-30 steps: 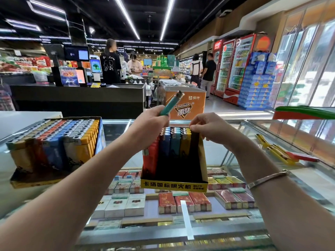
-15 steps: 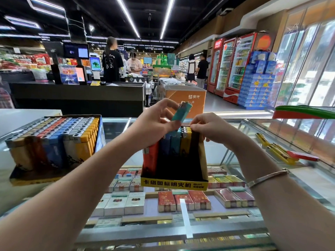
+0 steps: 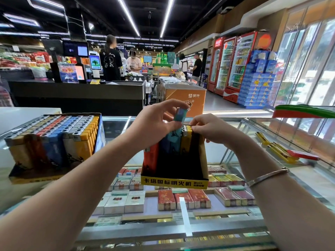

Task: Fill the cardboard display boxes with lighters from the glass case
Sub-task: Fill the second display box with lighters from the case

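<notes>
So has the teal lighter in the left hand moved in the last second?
Yes. The teal lighter has come down toward the yellow display box, from angled up above it to nearly touching the lighters inside.

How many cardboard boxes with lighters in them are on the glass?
2. A full cardboard display box of mixed-colour lighters stands on the left, and a partly filled yellow-fronted cardboard box stands in the middle, between both hands. Others may be out of view.

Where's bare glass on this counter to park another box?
Bare glass lies between the full display box and the yellow display box, and right of the yellow box before the loose lighters. The far left is crowded by the full box.
</notes>
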Demonstrator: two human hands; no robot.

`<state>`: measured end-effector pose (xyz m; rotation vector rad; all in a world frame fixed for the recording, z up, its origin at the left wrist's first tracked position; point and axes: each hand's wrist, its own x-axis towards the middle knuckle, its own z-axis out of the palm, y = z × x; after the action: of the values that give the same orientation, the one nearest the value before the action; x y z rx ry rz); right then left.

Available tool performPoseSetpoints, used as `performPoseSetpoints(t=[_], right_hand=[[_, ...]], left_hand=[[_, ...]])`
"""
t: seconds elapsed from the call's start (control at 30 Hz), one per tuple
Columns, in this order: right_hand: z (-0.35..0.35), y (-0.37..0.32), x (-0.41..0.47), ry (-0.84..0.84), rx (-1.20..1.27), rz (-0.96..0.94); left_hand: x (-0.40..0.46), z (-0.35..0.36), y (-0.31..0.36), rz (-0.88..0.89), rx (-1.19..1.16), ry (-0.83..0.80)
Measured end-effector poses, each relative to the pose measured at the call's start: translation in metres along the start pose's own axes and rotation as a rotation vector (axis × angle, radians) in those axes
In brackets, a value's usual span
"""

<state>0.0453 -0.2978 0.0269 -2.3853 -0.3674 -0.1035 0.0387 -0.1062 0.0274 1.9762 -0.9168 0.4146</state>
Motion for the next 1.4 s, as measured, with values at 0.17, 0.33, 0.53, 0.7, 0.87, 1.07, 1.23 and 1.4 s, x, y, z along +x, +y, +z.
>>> performPoseSetpoints(t=[0.17,0.33,0.53,0.7,0.87,1.07,1.23,1.4], right_hand=[[0.000,0.000,0.000,-0.004,-0.034,0.013],[0.000,0.000,-0.001,0.000,-0.023,0.004],[0.000,0.001,-0.001,-0.003,-0.011,0.009],[0.000,0.002,0.000,0.000,-0.032,0.008],[0.000,0.003,0.000,-0.012,-0.031,0.006],[0.000,0.005,0.001,-0.040,-0.028,0.003],[-0.013,0.009,-0.003,-0.072,0.045,-0.005],[-0.036,0.049,0.000,0.511,0.036,0.152]], left_hand=[[0.002,0.000,-0.002,-0.066,0.029,-0.040],[0.006,0.002,0.006,0.045,0.404,-0.096],[0.007,0.007,0.011,0.155,0.670,-0.165],[0.005,0.010,0.015,0.162,0.768,-0.159],[0.001,0.010,0.014,0.169,0.689,-0.115],[-0.003,0.001,0.007,0.061,0.542,-0.102],[-0.004,-0.007,0.003,-0.133,0.335,-0.211],[-0.013,-0.016,-0.003,-0.300,-0.070,-0.321]])
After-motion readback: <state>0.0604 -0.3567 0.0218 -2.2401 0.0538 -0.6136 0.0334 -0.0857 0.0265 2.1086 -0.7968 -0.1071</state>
